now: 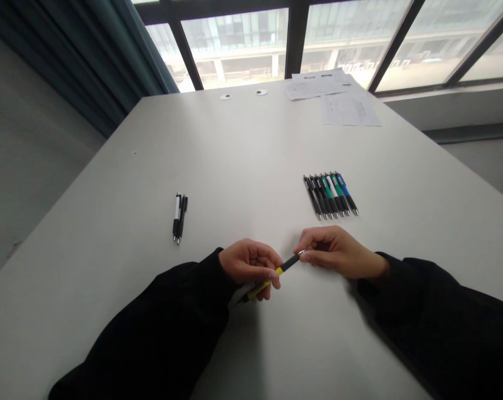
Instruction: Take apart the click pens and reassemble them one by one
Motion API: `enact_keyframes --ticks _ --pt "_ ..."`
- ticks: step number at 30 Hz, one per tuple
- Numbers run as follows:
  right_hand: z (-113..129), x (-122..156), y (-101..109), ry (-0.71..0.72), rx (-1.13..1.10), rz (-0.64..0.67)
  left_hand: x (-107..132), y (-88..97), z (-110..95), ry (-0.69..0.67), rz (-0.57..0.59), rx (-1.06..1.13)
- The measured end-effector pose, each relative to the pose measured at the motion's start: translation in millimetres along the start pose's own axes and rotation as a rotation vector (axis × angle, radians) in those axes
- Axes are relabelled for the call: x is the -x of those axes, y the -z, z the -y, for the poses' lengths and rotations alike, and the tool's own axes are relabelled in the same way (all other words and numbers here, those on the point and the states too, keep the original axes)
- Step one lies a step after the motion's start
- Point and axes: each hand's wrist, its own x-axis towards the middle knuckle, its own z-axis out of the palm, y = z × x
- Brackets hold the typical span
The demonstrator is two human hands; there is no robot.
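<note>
My left hand [251, 264] is closed around the yellow and white barrel of a pen [285, 266] just above the white table [243, 144]. The pen's black grip points right, and my right hand [337, 251] pinches its silver tip end with curled fingers. Both arms wear black sleeves. A row of several pens [330, 194], black, green and blue, lies side by side just beyond my right hand. Two pens [179, 216], one white and black, one black, lie together to the left of my left hand.
Printed paper sheets [338, 97] lie at the table's far right corner. Two small round white discs [243, 94] sit near the far edge. Large windows and a dark curtain stand behind the table. The floor drops away on both sides.
</note>
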Motion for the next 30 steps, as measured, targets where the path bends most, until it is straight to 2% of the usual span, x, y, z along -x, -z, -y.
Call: enact_keyframes --ticks 5,7,12,18,23,27,30 --pt "3.5 -2.6 -3.6 0.058 0.279 -0.005 -3.1 1.0 4.2 -0.006 -0.007 -0.008" --pt "3.5 -1.9 -5.1 0.057 0.235 -0.008 -3.6 1.0 4.7 -0.018 -0.011 -0.019" --pt "1.0 2.2 -5.8 0.006 -0.054 -0.021 -2.7 1.0 4.2 -0.040 0.004 -0.016" --pt "3.1 2.8 -4.9 -0.072 0.128 -0.004 -2.8 1.8 5.0 -0.033 -0.005 -0.026" --pt "2.8 3.0 -5.4 -0.057 -0.051 -0.008 -2.6 0.0 3.5 -0.027 -0.040 -0.033" --pt "1.6 3.6 -6.5 -0.103 0.087 -0.031 -1.4 -2.0 1.8 -0.025 -0.053 -0.036" --pt "2.0 4.1 -6.2 -0.069 0.021 0.000 -0.5 -2.2 1.1 -0.026 -0.060 -0.042"
